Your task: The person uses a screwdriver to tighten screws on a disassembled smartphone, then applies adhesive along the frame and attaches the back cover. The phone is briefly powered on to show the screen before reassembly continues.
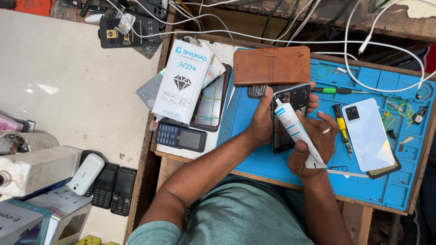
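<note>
My left hand (262, 119) grips an opened smartphone (290, 100) with its back cover off, held tilted above the blue work mat (254, 154). My right hand (313, 145), with a ring on one finger, holds a white and blue glue tube (297, 132). The tube's nozzle points at the upper left edge of the phone's frame. A white phone back cover (367, 134) lies on the mat to the right of my hands.
A brown wallet phone case (271, 66), green and yellow screwdrivers (341, 129), a white flat box (182, 81), a keypad phone (180, 137) and a screen panel (212, 102) lie around. White cables (354, 63) cross the mat. More phones (113, 186) sit at left.
</note>
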